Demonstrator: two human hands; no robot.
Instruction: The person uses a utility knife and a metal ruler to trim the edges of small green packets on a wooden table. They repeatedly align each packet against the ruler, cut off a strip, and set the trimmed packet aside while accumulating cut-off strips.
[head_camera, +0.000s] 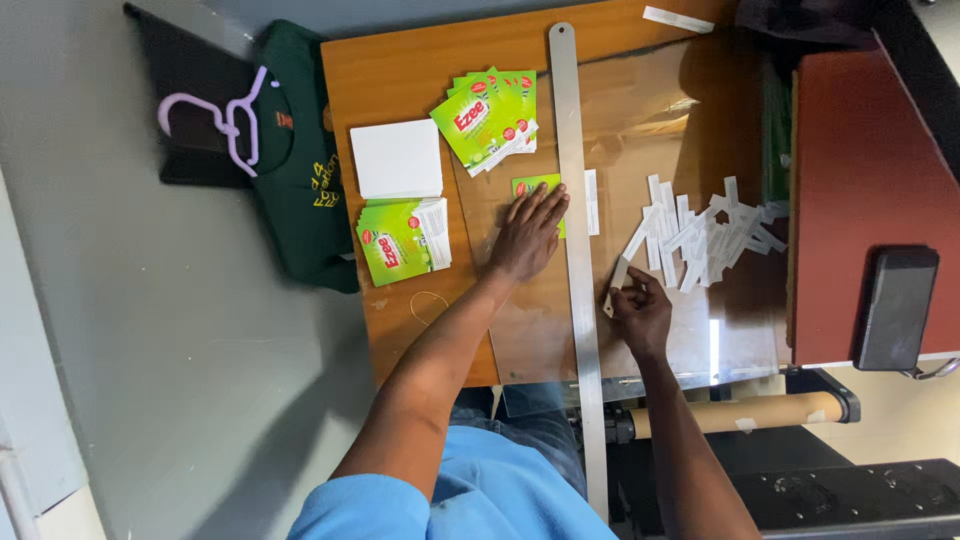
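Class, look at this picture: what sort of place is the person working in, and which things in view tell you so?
Probably a small print or paper-cutting workshop. A long metal ruler lies across the wooden table, stacks of green leaflets sit beside it, and a heap of trimmed white paper strips lies to the right.

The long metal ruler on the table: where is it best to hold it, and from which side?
Probably the near end of the metal ruler, which overhangs the table edge. Pinch it from the sides there: elsewhere it lies flat, and the left hand presses beside it.
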